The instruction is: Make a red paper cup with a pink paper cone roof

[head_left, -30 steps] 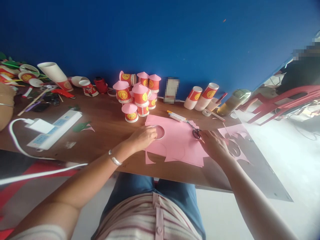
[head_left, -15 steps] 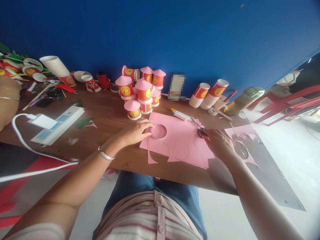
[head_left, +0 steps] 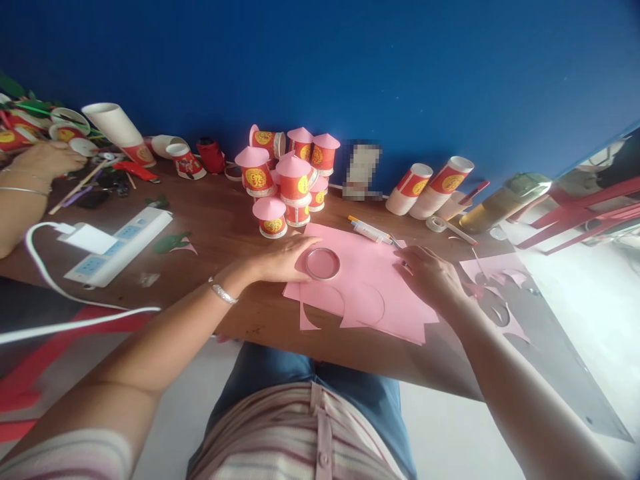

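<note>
A thin round ring [head_left: 323,263] lies on a stack of pink paper [head_left: 365,267] with curved cuts along its near edge. My left hand [head_left: 285,260] is at the ring's left side, thumb and fingers apart around that side. Over the right part of the paper, my right hand [head_left: 427,273] is closed around a pair of scissors [head_left: 396,243]. The handles are mostly hidden under the fingers; a bit of the blades shows. A marker [head_left: 370,231] lies just beyond the scissors.
Red paper cups with pink cone tops [head_left: 270,217] stand at the back. Taller cup stacks [head_left: 443,187], a tape roll [head_left: 437,225] and a bottle [head_left: 505,202] are right. Left are a power strip [head_left: 120,247] and another person's hand [head_left: 50,160]. Pink scraps [head_left: 500,280] lie right.
My left thumb and fingers have spread wider around the ring. My right hand has moved further over the scissors, hiding more of them. The other person's hand has come into view at left.
</note>
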Demonstrator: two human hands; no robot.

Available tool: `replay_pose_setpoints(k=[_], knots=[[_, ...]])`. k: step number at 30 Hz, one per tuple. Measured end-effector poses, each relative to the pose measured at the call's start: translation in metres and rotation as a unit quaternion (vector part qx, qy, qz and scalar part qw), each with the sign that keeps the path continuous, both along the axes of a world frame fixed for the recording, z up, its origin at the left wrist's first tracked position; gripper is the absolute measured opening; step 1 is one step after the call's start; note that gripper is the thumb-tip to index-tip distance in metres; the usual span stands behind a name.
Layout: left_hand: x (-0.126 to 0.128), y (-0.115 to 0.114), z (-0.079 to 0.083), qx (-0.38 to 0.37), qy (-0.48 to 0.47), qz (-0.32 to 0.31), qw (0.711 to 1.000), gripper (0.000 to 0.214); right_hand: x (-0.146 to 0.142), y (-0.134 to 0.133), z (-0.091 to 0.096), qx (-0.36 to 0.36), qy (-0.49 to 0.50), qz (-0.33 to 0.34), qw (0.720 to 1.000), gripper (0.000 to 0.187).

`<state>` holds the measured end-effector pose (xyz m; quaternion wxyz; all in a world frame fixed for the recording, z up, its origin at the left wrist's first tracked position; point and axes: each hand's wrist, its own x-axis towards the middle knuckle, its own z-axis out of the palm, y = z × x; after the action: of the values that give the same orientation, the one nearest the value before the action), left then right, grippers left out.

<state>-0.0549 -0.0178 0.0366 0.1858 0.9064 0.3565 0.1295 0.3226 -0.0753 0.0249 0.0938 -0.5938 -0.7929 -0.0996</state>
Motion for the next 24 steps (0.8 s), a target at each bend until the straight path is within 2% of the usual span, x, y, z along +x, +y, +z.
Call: replay_pose_setpoints(k=[5,12,19,24], knots=[[0.006,0.008,-0.004,-0.012,-0.008,-0.006,1.0,0.078,-0.023,0.014,0.002,-0.002,0.011,0.052,0.999,0.029],[-0.003,0.01,-0.009,-0.034,-0.034,-0.006,0.999,0.068,-0.045,0.013,-0.02,0.005,-0.007,0.075,0.997,0.028],[0.004,0.01,-0.008,-0.007,-0.029,-0.032,0.999,0.085,-0.049,0.006,-0.029,0.053,-0.015,0.088,0.995,0.031],[0.008,0.011,-0.005,0.003,-0.002,-0.042,0.999,0.074,-0.046,0.007,-0.031,0.054,0.011,0.092,0.994,0.029]])
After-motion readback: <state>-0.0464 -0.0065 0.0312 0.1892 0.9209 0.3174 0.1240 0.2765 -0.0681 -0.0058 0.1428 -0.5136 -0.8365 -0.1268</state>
